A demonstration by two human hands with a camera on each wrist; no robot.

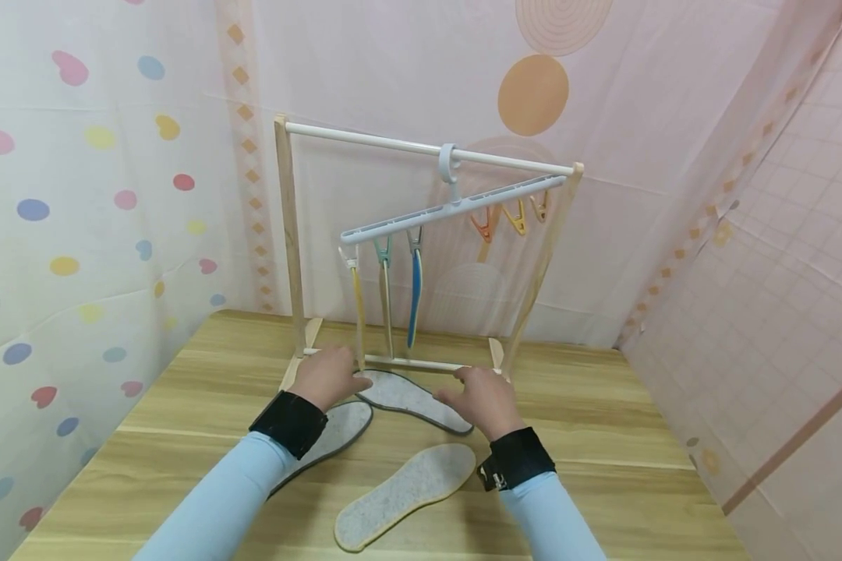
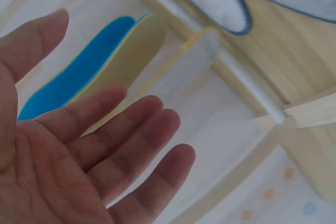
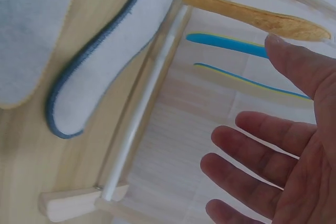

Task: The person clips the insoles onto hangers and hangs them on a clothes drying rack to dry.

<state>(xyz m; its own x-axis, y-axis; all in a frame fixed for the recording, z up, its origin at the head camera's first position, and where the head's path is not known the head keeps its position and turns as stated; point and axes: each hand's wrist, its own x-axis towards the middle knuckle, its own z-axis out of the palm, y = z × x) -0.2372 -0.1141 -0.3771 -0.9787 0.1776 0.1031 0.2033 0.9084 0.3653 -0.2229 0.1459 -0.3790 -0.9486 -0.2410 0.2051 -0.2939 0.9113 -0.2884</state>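
Note:
My left hand [image 1: 326,378] is over the left end of a grey insole [image 1: 403,392] with a dark edge, its fingers loosely extended and holding nothing. By the insole's other end is my right hand [image 1: 487,401], its fingers apart, also holding nothing. Above them a light blue clip hanger [image 1: 456,206] hangs tilted from a white rod. Its left clips grip a yellow-edged insole [image 1: 359,312], another insole [image 1: 386,308] with a beige face, and a blue insole [image 1: 415,300]. An orange clip [image 1: 486,227], a yellow clip [image 1: 515,218] and a brownish clip [image 1: 540,206] hold nothing.
A second dark-edged insole [image 1: 340,430] lies partly under my left forearm. Nearer me on the wooden table [image 1: 603,499] lies a grey insole [image 1: 407,495] with a yellow edge. The rack's wooden posts [image 1: 291,234] stand on both sides, with a low white bar [image 1: 421,363] between them.

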